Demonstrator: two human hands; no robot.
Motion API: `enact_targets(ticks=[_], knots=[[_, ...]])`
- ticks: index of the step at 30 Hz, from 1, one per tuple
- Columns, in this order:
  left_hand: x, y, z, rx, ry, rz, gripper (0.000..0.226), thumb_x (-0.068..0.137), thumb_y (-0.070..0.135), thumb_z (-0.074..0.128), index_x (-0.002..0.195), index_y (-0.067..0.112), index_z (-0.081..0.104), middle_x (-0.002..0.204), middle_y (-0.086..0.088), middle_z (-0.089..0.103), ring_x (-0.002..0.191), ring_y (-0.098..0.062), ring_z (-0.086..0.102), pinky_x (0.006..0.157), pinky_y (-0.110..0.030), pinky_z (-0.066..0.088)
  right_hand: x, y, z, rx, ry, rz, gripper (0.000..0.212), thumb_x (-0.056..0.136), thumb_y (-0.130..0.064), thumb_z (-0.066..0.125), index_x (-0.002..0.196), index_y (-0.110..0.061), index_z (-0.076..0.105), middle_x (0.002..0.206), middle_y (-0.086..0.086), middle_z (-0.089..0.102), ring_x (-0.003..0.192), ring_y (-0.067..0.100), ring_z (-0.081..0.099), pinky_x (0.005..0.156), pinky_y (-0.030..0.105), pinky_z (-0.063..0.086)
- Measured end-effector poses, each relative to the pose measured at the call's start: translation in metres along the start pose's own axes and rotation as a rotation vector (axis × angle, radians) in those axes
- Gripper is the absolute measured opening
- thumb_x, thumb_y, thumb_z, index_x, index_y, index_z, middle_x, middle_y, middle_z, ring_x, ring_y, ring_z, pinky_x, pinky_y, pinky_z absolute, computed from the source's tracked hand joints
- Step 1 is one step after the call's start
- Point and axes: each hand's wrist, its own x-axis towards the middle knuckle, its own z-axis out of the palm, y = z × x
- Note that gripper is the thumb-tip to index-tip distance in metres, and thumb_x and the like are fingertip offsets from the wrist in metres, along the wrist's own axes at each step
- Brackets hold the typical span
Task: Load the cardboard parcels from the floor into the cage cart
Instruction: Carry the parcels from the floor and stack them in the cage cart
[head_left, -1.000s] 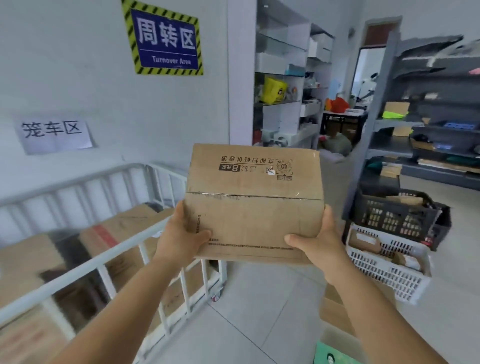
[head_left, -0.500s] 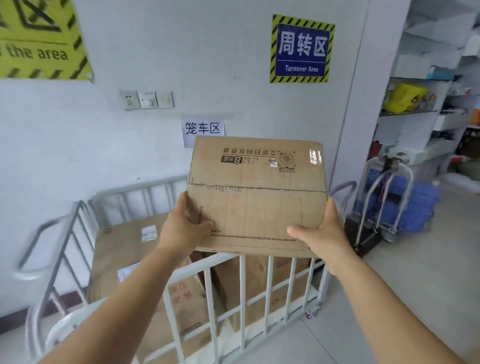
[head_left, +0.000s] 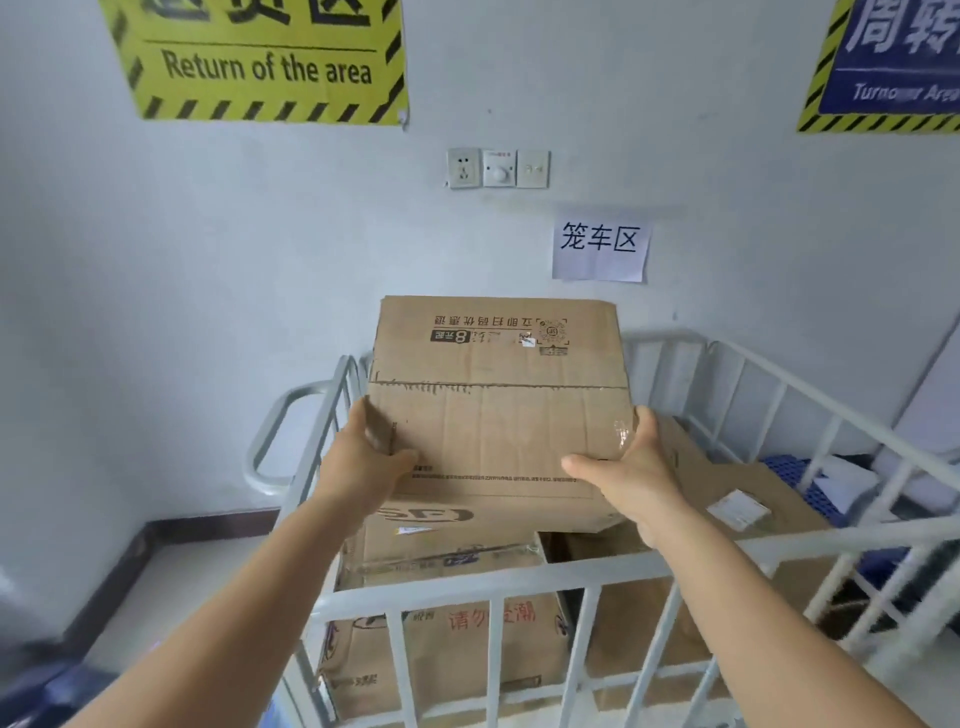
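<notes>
The cardboard parcel (head_left: 496, 410) is held in the air above the cage cart (head_left: 519, 584), over the cart's near rail and the boxes already inside. Its printed top face is turned toward the camera, with the print upside down.

Left hand (head_left: 363, 462): the grip is closed on the parcel's left edge, thumb lying across the top face, fingers hidden behind the side. Right hand (head_left: 631, 467): the grip is closed on the parcel's right edge, thumb on the top face, fingers wrapped around the side and out of view.

Inside the cart, a taped carton (head_left: 441, 545) with a logo lies directly below the held parcel. A larger flat box (head_left: 737, 499) carrying a white label lies to its right. A box with red characters (head_left: 447, 654) stands behind the near bars.

On the wall behind: a yellow sign (head_left: 260, 62), a socket panel (head_left: 497, 168), a paper note (head_left: 600, 244) and a blue sign (head_left: 893, 62).
</notes>
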Motion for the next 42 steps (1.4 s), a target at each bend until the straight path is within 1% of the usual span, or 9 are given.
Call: enact_targets(ticks=[3, 6, 8, 10, 14, 20, 34, 37, 42], knots=[[0.031, -0.018, 0.001, 0.022, 0.041, -0.079, 0.086, 0.079, 0.021, 0.075, 0.148, 0.029, 0.024, 0.121, -0.003, 0.057, 0.097, -0.023, 0.057, 0.081, -0.035, 0.05, 0.042, 0.002, 0.034, 0.015, -0.086, 0.022, 0.118, 0.055, -0.04, 0.088, 0.146, -0.037, 0.015, 0.141, -0.003, 0.045, 0.126, 0.024, 0.047, 0.106, 0.05, 0.04], [0.06, -0.029, 0.005, 0.074, 0.085, -0.145, 0.075, 0.077, 0.022, 0.077, 0.139, 0.024, 0.033, 0.114, -0.002, 0.057, 0.089, -0.021, 0.054, 0.068, -0.031, 0.044, 0.081, 0.007, 0.064, 0.012, -0.168, 0.059, 0.112, 0.062, -0.032, 0.088, 0.148, -0.029, 0.017, 0.133, -0.003, 0.049, 0.118, 0.022, 0.05, 0.101, 0.046, 0.045], [0.076, -0.039, 0.011, 0.088, 0.091, -0.199, 0.076, 0.077, 0.022, 0.077, 0.139, 0.022, 0.033, 0.111, -0.001, 0.053, 0.088, -0.02, 0.051, 0.064, -0.027, 0.04, 0.103, 0.011, 0.083, -0.023, -0.216, 0.081, 0.118, 0.052, -0.042, 0.088, 0.147, -0.032, 0.019, 0.133, -0.005, 0.05, 0.119, 0.023, 0.051, 0.101, 0.047, 0.045], [0.09, -0.054, 0.018, 0.101, 0.095, -0.249, 0.084, 0.075, 0.023, 0.079, 0.143, 0.02, 0.029, 0.12, -0.003, 0.054, 0.096, -0.023, 0.053, 0.073, -0.029, 0.044, 0.124, 0.02, 0.101, -0.057, -0.27, 0.101, 0.122, 0.041, -0.05, 0.083, 0.144, -0.036, 0.019, 0.135, -0.004, 0.051, 0.12, 0.025, 0.052, 0.099, 0.049, 0.047], [0.111, -0.09, 0.034, 0.135, 0.086, -0.339, 0.091, 0.073, 0.025, 0.08, 0.146, 0.019, 0.027, 0.135, -0.004, 0.051, 0.114, -0.027, 0.054, 0.09, -0.036, 0.047, 0.152, 0.045, 0.133, -0.136, -0.343, 0.164, 0.118, 0.043, -0.051, 0.082, 0.142, -0.04, 0.019, 0.138, -0.003, 0.051, 0.122, 0.027, 0.051, 0.099, 0.05, 0.048], [0.14, -0.14, 0.05, 0.231, -0.003, -0.448, 0.093, 0.073, 0.029, 0.08, 0.147, 0.019, 0.025, 0.137, -0.006, 0.049, 0.113, -0.028, 0.055, 0.088, -0.038, 0.05, 0.163, 0.083, 0.172, -0.19, -0.391, 0.286, 0.1, 0.067, -0.031, 0.085, 0.145, -0.028, 0.022, 0.132, -0.001, 0.053, 0.116, 0.025, 0.054, 0.097, 0.046, 0.047], [0.166, -0.205, 0.066, 0.302, -0.176, -0.494, 0.091, 0.073, 0.029, 0.08, 0.144, 0.016, 0.025, 0.132, -0.009, 0.047, 0.113, -0.028, 0.054, 0.088, -0.041, 0.051, 0.149, 0.118, 0.207, -0.262, -0.346, 0.422, 0.092, 0.072, -0.024, 0.082, 0.144, -0.026, 0.025, 0.12, -0.004, 0.053, 0.109, 0.02, 0.052, 0.09, 0.038, 0.046], [0.167, -0.205, 0.065, 0.366, -0.219, -0.477, 0.097, 0.075, 0.032, 0.078, 0.148, 0.011, 0.018, 0.139, -0.013, 0.04, 0.12, -0.031, 0.049, 0.095, -0.041, 0.048, 0.147, 0.113, 0.207, -0.304, -0.331, 0.424, 0.095, 0.072, -0.026, 0.082, 0.148, -0.023, 0.024, 0.133, 0.0, 0.052, 0.119, 0.023, 0.05, 0.095, 0.039, 0.046], [0.159, -0.19, 0.069, 0.598, -0.264, -0.323, 0.103, 0.081, 0.042, 0.071, 0.152, 0.008, 0.004, 0.157, -0.011, 0.014, 0.142, -0.032, 0.024, 0.113, -0.046, 0.03, 0.133, 0.096, 0.205, -0.439, -0.329, 0.369, 0.103, 0.082, -0.034, 0.073, 0.156, -0.017, 0.004, 0.16, 0.002, 0.019, 0.143, 0.026, 0.029, 0.113, 0.044, 0.033]])
